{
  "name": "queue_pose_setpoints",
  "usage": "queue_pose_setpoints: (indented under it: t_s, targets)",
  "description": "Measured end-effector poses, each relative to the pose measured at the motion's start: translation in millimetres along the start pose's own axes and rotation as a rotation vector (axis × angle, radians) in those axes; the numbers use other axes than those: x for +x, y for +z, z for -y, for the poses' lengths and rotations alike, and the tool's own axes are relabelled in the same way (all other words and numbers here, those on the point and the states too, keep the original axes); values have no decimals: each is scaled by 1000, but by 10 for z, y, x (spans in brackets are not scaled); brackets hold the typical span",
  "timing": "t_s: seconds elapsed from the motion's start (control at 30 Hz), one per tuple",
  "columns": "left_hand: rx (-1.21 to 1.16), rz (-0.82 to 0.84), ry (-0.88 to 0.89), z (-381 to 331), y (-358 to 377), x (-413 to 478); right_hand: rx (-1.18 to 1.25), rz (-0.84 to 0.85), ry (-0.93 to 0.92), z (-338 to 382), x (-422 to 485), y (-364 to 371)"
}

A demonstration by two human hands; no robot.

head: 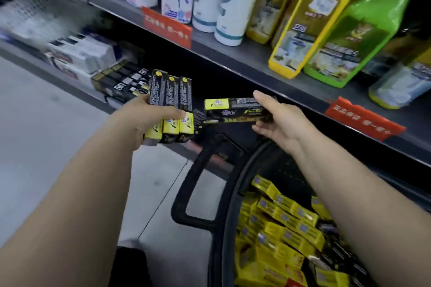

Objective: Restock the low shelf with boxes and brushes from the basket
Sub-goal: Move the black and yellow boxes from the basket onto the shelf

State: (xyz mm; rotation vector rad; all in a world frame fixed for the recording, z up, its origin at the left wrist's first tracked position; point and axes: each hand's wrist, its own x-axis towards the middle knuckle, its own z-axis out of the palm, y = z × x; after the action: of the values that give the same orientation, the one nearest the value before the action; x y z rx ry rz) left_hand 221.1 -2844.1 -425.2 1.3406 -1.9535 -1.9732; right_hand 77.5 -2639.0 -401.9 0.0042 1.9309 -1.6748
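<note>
The round black plastic basket (224,193) sits lowest at the right on the smooth grey floor (46,135), its looped handle (186,190) tipped toward the shelving. It is heaped with small yellow cardboard boxes (279,228). Above it, the left hand (144,119) grips three long, slim black-and-yellow boxes (170,100) side by side and upright, thumb across their fronts. The right hand (277,123) holds a fourth matching box (235,109) level, thumb on top and fingers curled beneath, its end just beside the trio. Beyond, on the low shelf (28,56), more black-and-yellow boxes (121,84) lie stacked, with blurred white cartons (81,53) to their left. The grey metal shelf above (233,53) carries red price tags (166,27), white cylindrical cans (231,14) and glossy yellow and green bottles (363,30).
</note>
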Motion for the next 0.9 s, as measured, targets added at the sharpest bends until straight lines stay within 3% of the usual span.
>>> queue_pose_setpoints:
  t_s: [0.2, 0.33, 0.57, 0.67, 0.8, 0.9]
  targets:
    - [138, 45, -76, 138, -302, 593, -323, 118, 40, -87, 560, 558]
    - [27, 28, -88, 386, -431, 905, -476, 137, 106, -185, 999, 815]
    - [-162, 21, 72, 510, -436, 1304, -392, 65, 124, -193, 1993, 1011]
    - [-175, 4, 152, 552, -336, 1388, -505, 16, 62, -353, 2305, 1037]
    - [-162, 1, 208, 634, -226, 1520, -813, 94, -85, -686, 2475, 1017]
    - [-147, -21, 212, 690, -185, 1604, -888, 100, -155, -735, 2588, 968]
